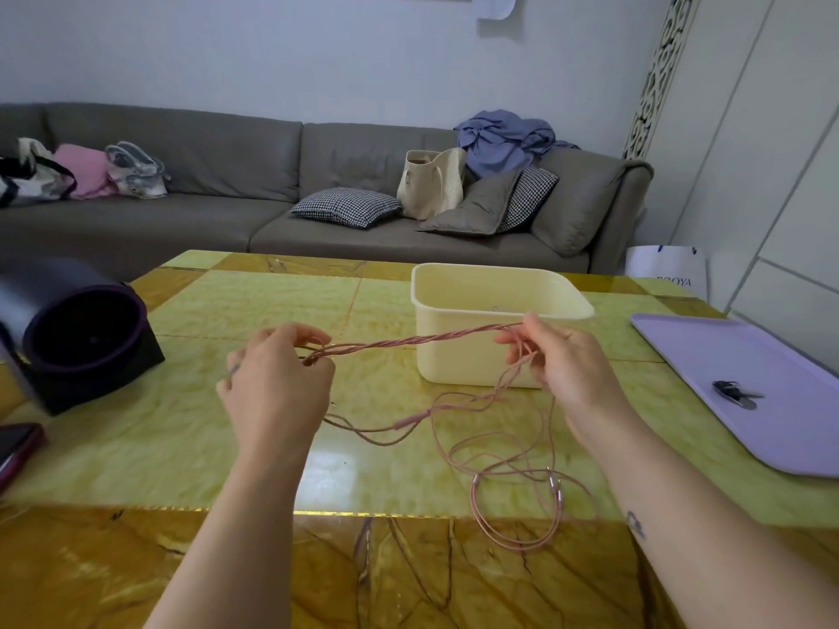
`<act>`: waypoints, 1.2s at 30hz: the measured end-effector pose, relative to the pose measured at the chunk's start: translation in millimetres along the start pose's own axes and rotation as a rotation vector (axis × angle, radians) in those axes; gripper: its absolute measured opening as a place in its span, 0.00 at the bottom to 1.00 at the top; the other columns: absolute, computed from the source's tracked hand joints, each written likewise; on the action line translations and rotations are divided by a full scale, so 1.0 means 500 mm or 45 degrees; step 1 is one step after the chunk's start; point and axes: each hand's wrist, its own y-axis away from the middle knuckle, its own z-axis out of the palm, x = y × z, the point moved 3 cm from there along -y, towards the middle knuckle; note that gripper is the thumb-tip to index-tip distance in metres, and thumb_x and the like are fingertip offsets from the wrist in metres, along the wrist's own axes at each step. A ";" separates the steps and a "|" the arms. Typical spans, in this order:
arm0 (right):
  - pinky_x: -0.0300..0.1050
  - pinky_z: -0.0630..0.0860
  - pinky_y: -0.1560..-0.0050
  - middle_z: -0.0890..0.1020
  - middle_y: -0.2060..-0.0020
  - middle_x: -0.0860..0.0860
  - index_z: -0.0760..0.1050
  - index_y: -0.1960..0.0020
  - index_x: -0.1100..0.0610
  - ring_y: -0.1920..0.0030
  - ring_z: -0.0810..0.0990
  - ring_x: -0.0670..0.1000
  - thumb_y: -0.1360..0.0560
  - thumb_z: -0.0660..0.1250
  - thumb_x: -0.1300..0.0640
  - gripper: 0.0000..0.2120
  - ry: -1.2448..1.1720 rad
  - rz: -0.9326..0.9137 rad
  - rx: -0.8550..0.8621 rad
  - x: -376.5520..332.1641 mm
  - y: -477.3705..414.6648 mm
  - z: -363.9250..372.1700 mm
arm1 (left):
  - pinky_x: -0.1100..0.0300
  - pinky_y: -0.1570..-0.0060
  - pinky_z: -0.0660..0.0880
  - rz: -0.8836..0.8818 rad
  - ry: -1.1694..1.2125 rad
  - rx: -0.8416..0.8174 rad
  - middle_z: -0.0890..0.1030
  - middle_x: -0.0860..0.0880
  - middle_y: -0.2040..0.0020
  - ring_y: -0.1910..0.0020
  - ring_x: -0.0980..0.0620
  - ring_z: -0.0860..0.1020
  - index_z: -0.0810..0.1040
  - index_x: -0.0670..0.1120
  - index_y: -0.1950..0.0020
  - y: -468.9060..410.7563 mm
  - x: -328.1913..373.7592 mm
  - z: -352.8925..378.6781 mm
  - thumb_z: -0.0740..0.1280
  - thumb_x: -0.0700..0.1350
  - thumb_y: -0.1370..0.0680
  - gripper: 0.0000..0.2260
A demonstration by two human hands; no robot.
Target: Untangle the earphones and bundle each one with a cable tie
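Observation:
Pink earphone cables (422,340) are twisted together into a taut strand stretched between my two hands above the table. My left hand (277,379) pinches the strand's left end with curled fingers. My right hand (560,360) pinches the right end, in front of the cream tub. Loose loops of the same cables (513,469) hang from both hands and lie on the yellow-green tabletop (254,447), with plugs near the front. A small dark bundle of cable ties (735,393) lies on the lilac tray.
A cream plastic tub (472,360) stands behind the strand at centre right. A lilac tray (744,356) sits at the right edge. A dark cylindrical device (72,333) stands at the left, a red phone (16,451) by it. A grey sofa lies beyond.

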 end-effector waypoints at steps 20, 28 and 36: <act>0.43 0.73 0.50 0.81 0.53 0.50 0.71 0.56 0.56 0.52 0.82 0.49 0.17 0.49 0.56 0.14 0.114 -0.122 0.364 0.039 -0.033 0.000 | 0.66 0.73 0.76 -1.117 1.966 -0.381 0.72 0.50 0.72 0.78 0.58 0.71 0.74 0.41 0.59 -0.017 -0.036 0.041 0.59 0.37 0.23 0.07; 0.63 0.52 0.29 0.79 0.56 0.43 0.70 0.45 0.51 0.52 0.79 0.48 0.22 0.59 0.42 0.13 1.212 -0.334 -0.150 0.065 -0.021 0.034 | 0.68 0.76 0.66 -0.900 2.115 -0.848 0.64 0.55 0.79 0.80 0.58 0.59 0.72 0.46 0.73 -0.010 -0.012 0.032 0.68 0.38 0.38 0.07; 0.65 0.58 0.31 0.77 0.56 0.43 0.80 0.54 0.47 0.46 0.74 0.47 0.21 0.60 0.46 0.12 1.175 -0.135 -0.264 0.050 -0.021 0.021 | 0.49 0.42 0.68 -0.824 1.838 -0.878 0.70 0.55 0.72 0.65 0.54 0.72 0.72 0.50 0.66 -0.007 -0.014 0.027 0.59 0.55 0.22 0.16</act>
